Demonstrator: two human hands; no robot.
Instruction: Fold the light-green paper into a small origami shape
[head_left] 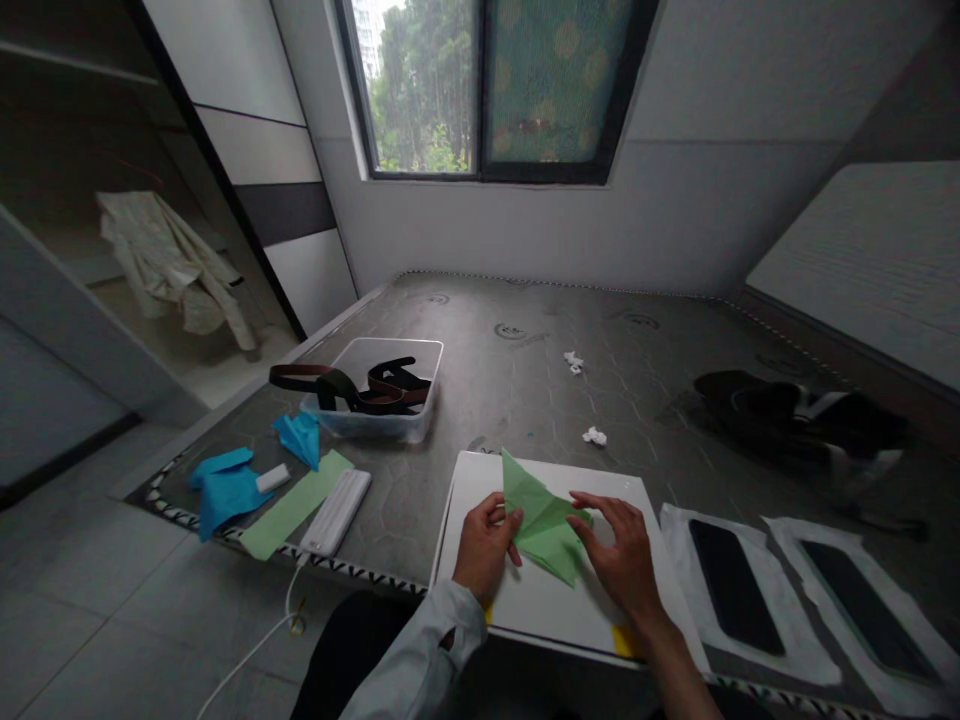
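Observation:
A folded sheet of light green paper (541, 512) with pointed corners is held at a slant over a white box (532, 612). My left hand (487, 540) pinches its left edge between thumb and fingers. At the right point of the paper is my right hand (619, 550), its thumb and index finger curved and apart, with the thumb touching or very near the sheet. Whether its other fingers reach behind the paper, I cannot tell. The lid of the box lies flat beneath both hands.
Left lie a white power strip (337, 512), a green paper strip (296, 508), blue paper (232, 495) and a clear bin (427, 425) holding belts. Two dark phone-like slabs (735, 585) rest on white wrapping at right. Crumpled white scraps (595, 437) and a black bag (795, 415) lie farther back.

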